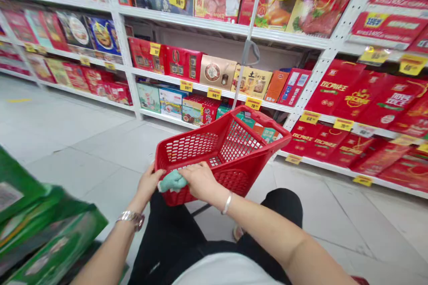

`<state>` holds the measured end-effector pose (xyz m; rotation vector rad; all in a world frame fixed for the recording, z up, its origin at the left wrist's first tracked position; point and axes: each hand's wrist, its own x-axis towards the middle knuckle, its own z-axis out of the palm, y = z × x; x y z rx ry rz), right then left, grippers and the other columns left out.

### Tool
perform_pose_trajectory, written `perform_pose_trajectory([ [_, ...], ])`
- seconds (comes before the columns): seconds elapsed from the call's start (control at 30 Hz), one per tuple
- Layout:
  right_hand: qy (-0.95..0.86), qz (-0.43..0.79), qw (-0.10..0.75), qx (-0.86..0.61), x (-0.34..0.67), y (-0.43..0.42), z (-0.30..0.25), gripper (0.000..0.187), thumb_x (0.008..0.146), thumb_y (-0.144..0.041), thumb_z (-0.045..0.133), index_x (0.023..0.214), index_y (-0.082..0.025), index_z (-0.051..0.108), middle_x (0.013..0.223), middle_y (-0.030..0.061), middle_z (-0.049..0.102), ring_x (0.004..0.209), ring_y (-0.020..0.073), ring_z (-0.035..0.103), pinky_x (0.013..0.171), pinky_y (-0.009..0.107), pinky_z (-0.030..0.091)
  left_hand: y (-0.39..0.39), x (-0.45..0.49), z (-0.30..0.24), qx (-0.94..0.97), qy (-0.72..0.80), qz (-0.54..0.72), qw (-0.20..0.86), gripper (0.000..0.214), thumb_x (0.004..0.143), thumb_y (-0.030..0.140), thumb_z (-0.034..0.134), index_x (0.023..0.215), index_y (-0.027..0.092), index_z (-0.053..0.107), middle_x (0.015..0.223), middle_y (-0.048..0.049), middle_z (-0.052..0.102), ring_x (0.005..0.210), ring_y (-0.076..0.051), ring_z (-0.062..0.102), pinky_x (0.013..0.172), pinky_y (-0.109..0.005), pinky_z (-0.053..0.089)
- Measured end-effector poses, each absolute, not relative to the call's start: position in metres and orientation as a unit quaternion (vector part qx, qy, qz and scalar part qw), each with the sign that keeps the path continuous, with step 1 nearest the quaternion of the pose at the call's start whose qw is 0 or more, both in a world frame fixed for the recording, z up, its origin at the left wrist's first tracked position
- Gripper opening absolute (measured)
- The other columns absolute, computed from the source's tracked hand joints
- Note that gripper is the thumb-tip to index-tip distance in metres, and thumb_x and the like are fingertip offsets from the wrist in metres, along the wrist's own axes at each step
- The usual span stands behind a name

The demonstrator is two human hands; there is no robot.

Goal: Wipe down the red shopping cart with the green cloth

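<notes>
Red plastic shopping basket (192,148) hangs over the lap of the person's black trousers (160,240), its far end tilted up. Its long axis runs forward and slightly right, from the body toward a white metal shelf (157,75). Both hands are at the near rim, so the basket extends away from them. The left hand (149,183) curls around the rim in a closed grip, with a silver wristwatch (131,219) above it. The right hand (199,181) lies palm down across the rim, its fingers together, a thin bangle (227,202) on the wrist; whether it closes on the rim cannot be told. Between them, a crumpled pale green cloth (172,181) touches both hands, though its exact material is unclear. The right hand sits slightly closer to the basket's middle. Red gift boxes (361,98) and yellow price tags (186,86) fill the shelf ahead, and blurred green boxes (40,227) stand at lower left, beside the left forearm, above pale floor tiles (100,142).
</notes>
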<state>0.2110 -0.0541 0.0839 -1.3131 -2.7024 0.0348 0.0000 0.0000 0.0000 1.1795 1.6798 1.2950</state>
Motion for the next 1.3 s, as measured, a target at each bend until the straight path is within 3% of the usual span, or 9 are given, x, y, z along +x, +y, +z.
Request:
perform_pose_trajectory([
  [0.2,-0.886,-0.009,0.075,-0.457,0.237,-0.059,0.084,0.038,0.101,-0.012,0.054,0.135,-0.023,0.063,0.126,0.0075,0.076,0.117,0.0227,0.065,0.111,0.043,0.032,0.001,-0.003,-0.002,0.462,0.633,0.509,0.357,0.051,0.065,0.035,0.066,0.114,0.024,0.079,0.11,-0.0029,0.084,0.101,-0.028,0.075,0.092,-0.035,0.059],
  [0.53,-0.819,-0.02,0.088,-0.566,0.35,-0.05,0.097,0.056,0.091,-0.002,0.051,0.139,-0.026,0.067,0.134,0.009,0.075,0.127,0.0249,0.063,0.117,0.047,0.028,0.005,-0.003,-0.007,0.452,0.641,0.512,0.351,0.052,0.068,0.034,0.068,0.117,0.025,0.079,0.109,-0.0033,0.084,0.101,-0.027,0.075,0.096,-0.036,0.059],
  [0.7,-0.8,-0.074,0.111,-0.584,0.401,-0.045,0.104,0.055,0.087,-0.001,0.052,0.131,-0.027,0.073,0.127,0.0092,0.078,0.124,0.0258,0.065,0.115,0.048,0.031,0.002,-0.004,-0.003,0.457,0.643,0.507,0.349,0.049,0.068,0.034,0.068,0.116,0.025,0.08,0.114,-0.0035,0.083,0.108,-0.028,0.075,0.099,-0.037,0.058],
  [0.9,-0.788,-0.144,0.104,-0.589,0.449,-0.041,0.117,0.056,0.085,-0.001,0.053,0.13,-0.028,0.074,0.131,0.0089,0.078,0.127,0.0262,0.065,0.114,0.048,0.033,0.001,-0.005,-0.002,0.467,0.639,0.502,0.348,0.049,0.068,0.035,0.068,0.115,0.025,0.08,0.108,-0.0028,0.084,0.102,-0.028,0.075,0.096,-0.037,0.059],
  [1.1,-0.8,-0.158,0.078,-0.574,0.485,-0.035,0.138,0.053,0.086,-0.003,0.057,0.13,-0.029,0.074,0.133,0.0072,0.077,0.124,0.0257,0.068,0.099,0.041,0.04,0.004,-0.007,-0.005,0.479,0.636,0.501,0.34,0.048,0.067,0.036,0.066,0.112,0.023,0.08,0.106,-0.0039,0.083,0.102,-0.028,0.075,0.097,-0.038,0.059],
  [1.3,-0.771,-0.206,0.113,-0.592,0.506,-0.045,0.152,0.049,0.084,-0.004,0.056,0.122,-0.027,0.077,0.126,0.0083,0.08,0.117,0.0275,0.071,0.099,0.044,0.044,0.005,-0.004,-0.01,0.486,0.645,0.499,0.315,0.054,0.07,0.037,0.063,0.12,0.021,0.077,0.114,-0.0076,0.083,0.104,-0.029,0.076,0.096,-0.039,0.06],
])
